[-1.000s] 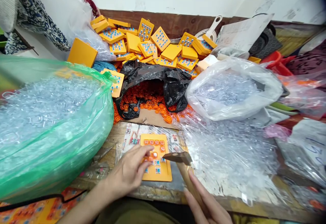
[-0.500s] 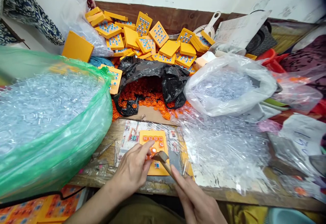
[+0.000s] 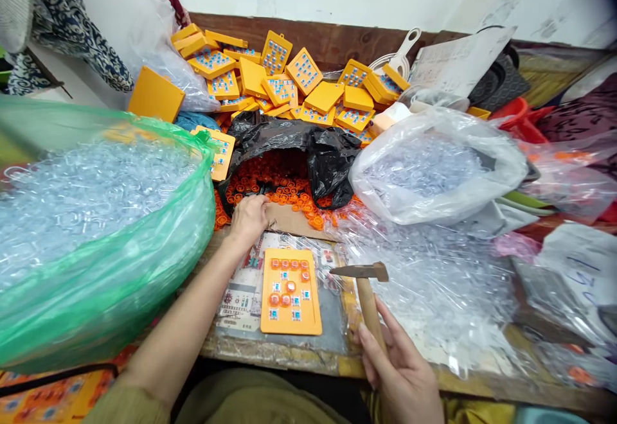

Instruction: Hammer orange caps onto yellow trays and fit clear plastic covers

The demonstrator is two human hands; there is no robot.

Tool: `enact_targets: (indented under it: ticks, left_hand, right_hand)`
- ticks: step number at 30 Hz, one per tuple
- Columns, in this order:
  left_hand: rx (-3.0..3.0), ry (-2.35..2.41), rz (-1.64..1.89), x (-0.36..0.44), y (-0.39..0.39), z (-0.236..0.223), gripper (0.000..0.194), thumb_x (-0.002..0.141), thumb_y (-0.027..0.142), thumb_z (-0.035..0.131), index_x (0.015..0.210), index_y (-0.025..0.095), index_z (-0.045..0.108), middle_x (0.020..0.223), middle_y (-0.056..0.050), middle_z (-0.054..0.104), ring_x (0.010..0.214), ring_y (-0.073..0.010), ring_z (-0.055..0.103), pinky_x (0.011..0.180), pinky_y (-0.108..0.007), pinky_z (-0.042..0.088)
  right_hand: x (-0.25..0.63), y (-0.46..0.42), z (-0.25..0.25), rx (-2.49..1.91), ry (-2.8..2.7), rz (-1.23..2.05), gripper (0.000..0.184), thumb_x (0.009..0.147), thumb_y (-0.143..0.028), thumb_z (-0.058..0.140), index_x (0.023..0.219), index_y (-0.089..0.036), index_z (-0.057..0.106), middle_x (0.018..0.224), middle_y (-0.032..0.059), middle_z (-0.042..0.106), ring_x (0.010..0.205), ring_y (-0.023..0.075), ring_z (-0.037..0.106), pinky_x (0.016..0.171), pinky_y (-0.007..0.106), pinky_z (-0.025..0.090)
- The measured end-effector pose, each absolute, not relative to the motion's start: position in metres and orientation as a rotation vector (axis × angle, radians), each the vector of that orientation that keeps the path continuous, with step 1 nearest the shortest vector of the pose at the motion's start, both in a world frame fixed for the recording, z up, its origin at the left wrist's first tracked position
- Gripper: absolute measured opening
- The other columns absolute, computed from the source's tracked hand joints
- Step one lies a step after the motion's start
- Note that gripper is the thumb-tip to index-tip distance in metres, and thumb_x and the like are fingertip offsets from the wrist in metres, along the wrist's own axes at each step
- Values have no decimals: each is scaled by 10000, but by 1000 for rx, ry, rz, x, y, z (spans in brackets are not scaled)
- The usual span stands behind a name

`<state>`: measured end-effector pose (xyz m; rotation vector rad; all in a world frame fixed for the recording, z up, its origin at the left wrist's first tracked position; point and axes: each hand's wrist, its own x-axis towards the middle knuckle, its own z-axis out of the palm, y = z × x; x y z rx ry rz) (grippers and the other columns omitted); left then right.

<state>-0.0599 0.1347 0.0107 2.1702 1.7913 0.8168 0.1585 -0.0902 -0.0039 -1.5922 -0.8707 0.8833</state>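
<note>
My right hand (image 3: 398, 363) is closed round the wooden handle of a small hammer (image 3: 369, 295). Its metal head is raised to the right of a yellow plastic panel (image 3: 292, 327), which lies flat on the bench. Orange caps (image 3: 290, 286) cover several of the panel's positions, while others show small blue-and-white components (image 3: 296, 315). My left hand (image 3: 249, 218) is at the mouth of a black plastic bag (image 3: 270, 130), by the loose orange caps (image 3: 289, 189). Its fingers are curled and the tips are hidden, so what they hold cannot be made out.
A green bag (image 3: 193, 231) of clear plastic pieces bulges at the left. A white bag (image 3: 366, 186) of similar pieces stands at the right, above a spread of loose clear pieces (image 3: 424, 282). Finished-looking yellow panels (image 3: 325, 95) are heaped along the back wall.
My left hand has left the yellow panel and moved up to the orange caps at the black bag. My right hand has drawn the hammer away from the panel to the right.
</note>
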Motion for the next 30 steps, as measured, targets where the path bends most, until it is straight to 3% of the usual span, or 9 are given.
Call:
enact_targets:
  ticks: [5, 10, 14, 23, 27, 30]
  left_hand:
    - [2242, 1657, 729, -60, 130, 4, 195, 786, 67, 570, 818, 149, 743, 857, -76, 736, 842, -204, 671, 853, -321, 533]
    - [2234, 1616, 804, -58, 123, 2, 240, 851, 100, 532, 992, 143, 723, 1006, -96, 731, 944, -203, 664, 917, -341, 515]
    - [2258, 1492, 784, -41, 132, 0, 220, 829, 138, 613, 1018, 173, 720, 1101, -71, 716, 1017, -192, 651, 963, -324, 491]
    - [2289, 1343, 650, -20, 138, 4, 130, 797, 128, 610, 826, 161, 733, 765, -39, 715, 732, -181, 652, 775, -315, 512]
    - [2309, 1337, 661, -22, 136, 2, 160, 794, 91, 573, 701, 128, 697, 800, -93, 676, 803, -218, 632, 789, -354, 500]
    - [2314, 1301, 710, -26, 122, 11, 152, 784, 53, 560, 791, 131, 689, 828, -86, 672, 865, -225, 627, 840, -380, 496]
  right_hand:
    - [152, -90, 2, -1587, -605, 1025, 689, 709, -466, 774, 1324, -237, 565, 876, 20, 705, 423, 31, 395, 382, 157, 362]
    - [151, -88, 4, -1590, -607, 1021, 657, 695, -469, 782, 1289, -267, 590, 905, 9, 696, 432, 19, 396, 403, 146, 363]
    - [149, -88, 4, -1588, -625, 1014, 627, 708, -455, 776, 1285, -292, 592, 920, -3, 690, 445, 14, 396, 414, 135, 365]
    - [153, -89, -1, -1575, -637, 1014, 651, 725, -468, 752, 1310, -248, 572, 755, -8, 661, 426, 54, 400, 397, 189, 372]
    - [160, -72, -3, -1541, -742, 1120, 712, 741, -471, 741, 1369, -225, 512, 651, -26, 627, 419, 64, 434, 399, 186, 384]
    - [160, -66, -1, -1510, -840, 1168, 743, 764, -471, 724, 1407, -201, 467, 635, -26, 625, 456, 80, 478, 439, 191, 436]
